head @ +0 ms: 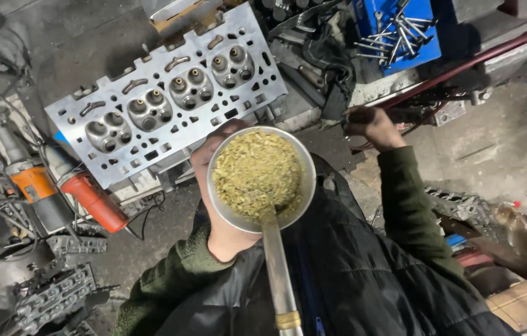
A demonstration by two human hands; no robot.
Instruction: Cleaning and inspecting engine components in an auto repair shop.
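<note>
Seen from above in a cluttered engine workshop, a person in a dark quilted vest over an olive fleece holds a round metal cup [261, 179] at lower centre of the frame. The cup brims with coarse, dry, yellow-green chopped herb [257, 171], and a metal drinking straw [280, 274] with a brass-coloured band rises out of it toward the camera. The left hand [217, 186] cradles the cup from beneath and behind, palm and fingers wrapped around its wall; the fingertips are hidden by the rim.

The cup looks thin-walled, smooth and rigid, likely light even when full. Its polished side could prove slippery, so a full wrap around the body appears the surest hold. The loose fill would spill at a tilt, and the straw looks a poor handle.

The right hand [372, 126], right of centre, is curled into a loose fist around something dark at the bench edge; what it grips cannot be made out.

Above the cup, filling the upper left, lies an aluminium cylinder head [170, 93], a grey slab of cast, machined metal with four combustion chambers, paired valves and rows of bolt holes. It looks heavy and stiff. At left rest an orange-bodied angle grinder [30, 180] and a red-handled power tool [92, 200]. A blue tray of chrome spanners [400, 31] sits at upper right, and a greasy timing chain [52, 298] lies at lower left on the stained concrete floor [494, 149].
</note>
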